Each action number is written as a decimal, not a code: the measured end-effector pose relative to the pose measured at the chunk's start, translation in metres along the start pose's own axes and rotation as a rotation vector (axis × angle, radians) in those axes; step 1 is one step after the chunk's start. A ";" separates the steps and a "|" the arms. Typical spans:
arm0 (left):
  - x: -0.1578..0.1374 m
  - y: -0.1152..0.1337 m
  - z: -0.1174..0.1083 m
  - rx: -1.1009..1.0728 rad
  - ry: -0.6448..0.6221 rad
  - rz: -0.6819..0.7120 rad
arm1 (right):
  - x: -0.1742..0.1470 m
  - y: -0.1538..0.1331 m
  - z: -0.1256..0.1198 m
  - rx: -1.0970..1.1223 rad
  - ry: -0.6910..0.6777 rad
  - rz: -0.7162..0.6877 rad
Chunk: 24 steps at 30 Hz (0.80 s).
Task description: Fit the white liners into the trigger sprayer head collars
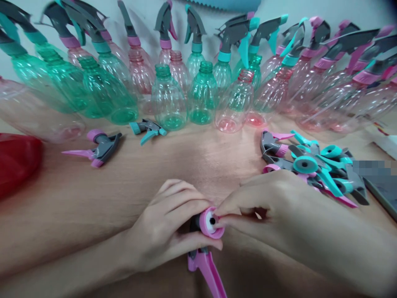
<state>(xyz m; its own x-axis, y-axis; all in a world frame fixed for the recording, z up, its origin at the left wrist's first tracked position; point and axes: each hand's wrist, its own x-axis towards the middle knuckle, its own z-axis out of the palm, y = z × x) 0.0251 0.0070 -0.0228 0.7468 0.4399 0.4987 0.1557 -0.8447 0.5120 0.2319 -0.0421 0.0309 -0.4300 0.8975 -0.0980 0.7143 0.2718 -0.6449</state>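
Note:
My left hand (pixel 170 227) is closed around a grey and pink trigger spray head (pixel 206 265), held so that its pink collar faces me and the pink trigger points down. Inside the collar sits a white round insert (pixel 209 220) with a dark hole at its centre. My right hand (pixel 263 207) reaches in from the right, its thumb and forefinger pinched at this insert, the tips inside the collar's rim. Whether the fingers grip it or press on it is hard to see.
Clear pink and green bottles (pixel 169 103), some topped with spray heads, stand along the back. A pile of loose spray heads (pixel 310 165) lies right; a pink one (pixel 104 149) and a teal one (pixel 149 129) lie left. A red object (pixel 18 161) is far left, a dark flat device (pixel 383 190) far right.

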 end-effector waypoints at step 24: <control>-0.004 0.003 0.002 0.055 0.040 0.002 | 0.001 -0.006 0.002 0.142 -0.158 0.126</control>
<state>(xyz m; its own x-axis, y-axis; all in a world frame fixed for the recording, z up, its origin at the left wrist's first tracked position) 0.0234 0.0018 -0.0242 0.7209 0.4494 0.5276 0.1907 -0.8605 0.4724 0.2265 -0.0434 0.0330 -0.4317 0.8527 -0.2942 0.6874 0.0998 -0.7194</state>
